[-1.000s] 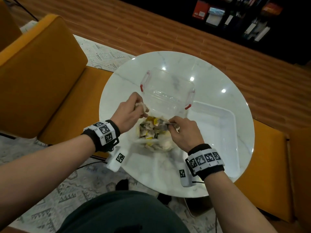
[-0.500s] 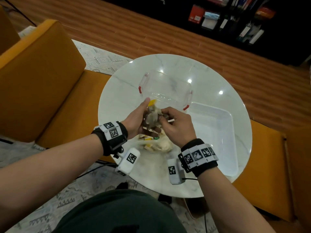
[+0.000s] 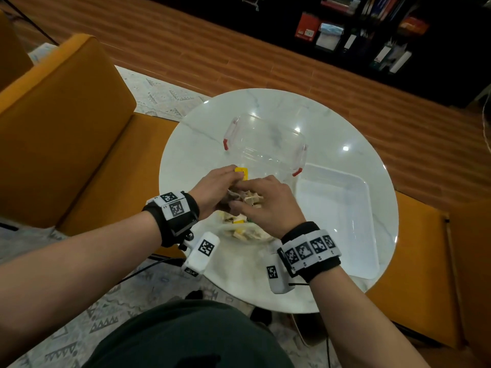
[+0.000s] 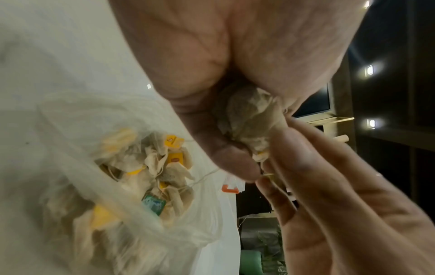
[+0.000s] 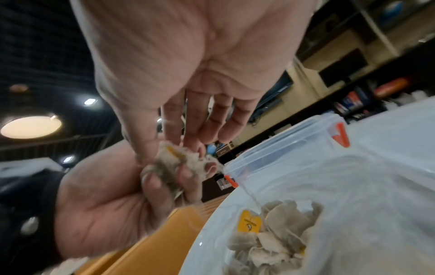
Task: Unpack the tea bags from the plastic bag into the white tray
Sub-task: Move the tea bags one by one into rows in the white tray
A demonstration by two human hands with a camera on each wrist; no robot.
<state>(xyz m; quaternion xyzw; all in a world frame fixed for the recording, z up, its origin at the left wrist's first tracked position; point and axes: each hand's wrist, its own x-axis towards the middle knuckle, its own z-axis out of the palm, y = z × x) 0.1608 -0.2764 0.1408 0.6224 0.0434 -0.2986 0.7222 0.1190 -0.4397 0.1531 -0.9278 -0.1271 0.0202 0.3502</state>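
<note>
I hold a clump of tea bags (image 3: 240,196) above the open plastic bag (image 3: 247,233), and both my hands meet on it. My left hand (image 3: 216,191) is curled around the clump from the left, with a yellow tag (image 3: 241,171) sticking up past my knuckles. My right hand (image 3: 265,205) comes over from the right, thumb and fingertips pinching the paper and strings at the clump's near end while the other fingers stay fairly straight (the right wrist view shows this best).

What matters for the next move is where the white tray (image 3: 369,235) lies: off to my right on the round table (image 3: 186,144), past my right hand and well apart from my left. So my right hand is the nearer one, and I judge it should carry the bags sideways to the right. More tea bags remain in the plastic bag just below my hands, and a string trails down toward them, so they could drag along. The clear container (image 3: 265,139) sits just beyond my hands.
</note>
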